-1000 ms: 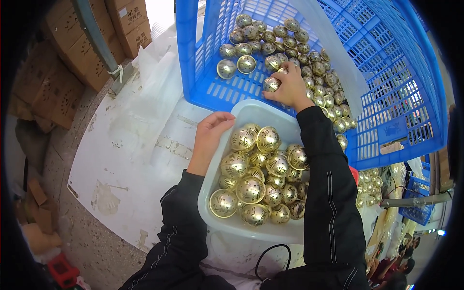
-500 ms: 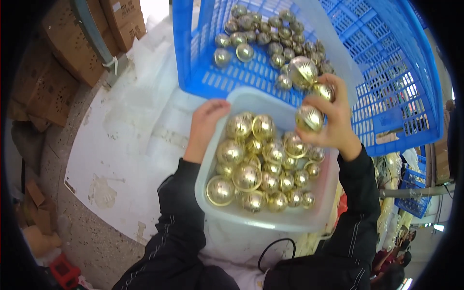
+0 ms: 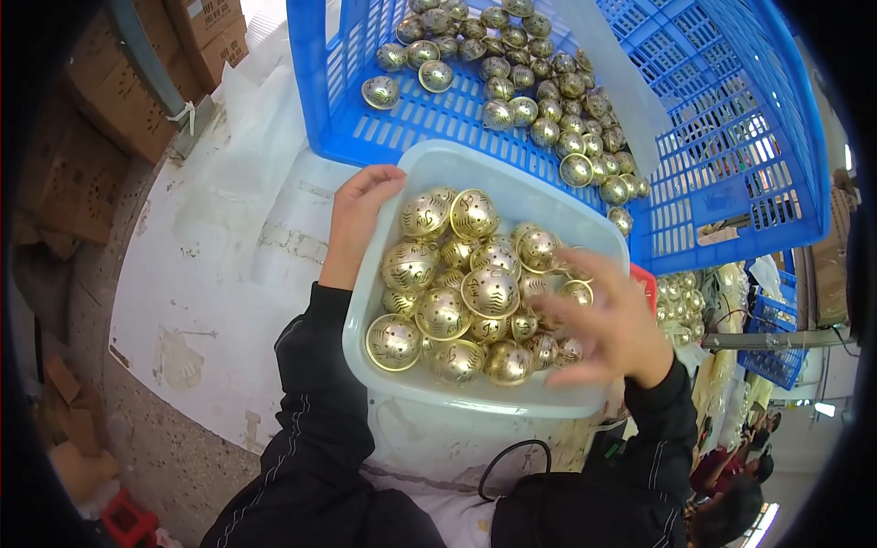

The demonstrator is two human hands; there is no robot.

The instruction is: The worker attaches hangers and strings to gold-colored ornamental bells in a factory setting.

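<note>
A pale translucent plastic tub (image 3: 484,402) holds many shiny gold metal balls (image 3: 441,313) with cut patterns, of mixed sizes. My left hand (image 3: 361,215) grips the tub at its far left corner, with the fingers at the rim. Over the right side of the tub is my right hand (image 3: 617,320), blurred, its fingers spread among the balls there; nothing shows in its grasp. Just beyond the tub stands a blue slatted crate (image 3: 438,137), with a heap of similar gold balls (image 3: 548,100) spread across its bottom.
The tub rests on a worn white table (image 3: 219,301). Cardboard boxes (image 3: 119,100) are stacked at the far left, and a red plastic object (image 3: 128,516) lies on the floor. More gold balls (image 3: 681,301) and a metal bar (image 3: 776,339) are at the right; people (image 3: 731,493) appear lower right.
My right hand has moved from the crate down into the tub, and the balls it held are gone from it. My left hand stays at the tub's rim. The view has shifted slightly.
</note>
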